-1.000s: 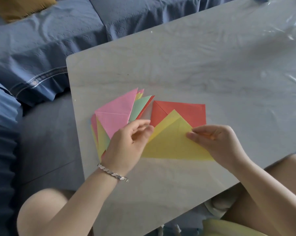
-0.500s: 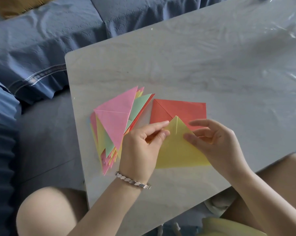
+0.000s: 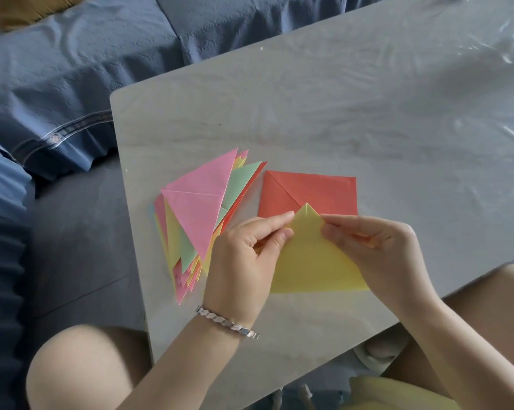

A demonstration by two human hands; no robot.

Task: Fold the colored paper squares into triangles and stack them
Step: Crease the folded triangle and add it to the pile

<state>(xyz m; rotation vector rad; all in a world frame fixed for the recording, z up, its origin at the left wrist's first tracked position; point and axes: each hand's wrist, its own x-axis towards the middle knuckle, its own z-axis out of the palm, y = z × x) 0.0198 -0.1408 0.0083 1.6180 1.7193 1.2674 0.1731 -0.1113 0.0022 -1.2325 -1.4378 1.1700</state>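
Yellow paper [image 3: 312, 261] pinched near tip by L hand [image 3: 244, 255] & R hand [image 3: 371, 247], seemingly overlapping red sheet [image 3: 318, 190].

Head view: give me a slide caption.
Left hand and right hand pinch the yellow paper near its tip; red sheet behind, stack of folded triangles beside.

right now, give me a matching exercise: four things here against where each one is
1 yellow paper
2 red paper square
3 pink triangle
4 silver bracelet

a top of the fanned stack
b worn on the left wrist
c pinched near its tip by the left hand and right hand
d lying square on the table

Pairs: 1-c, 2-d, 3-a, 4-b
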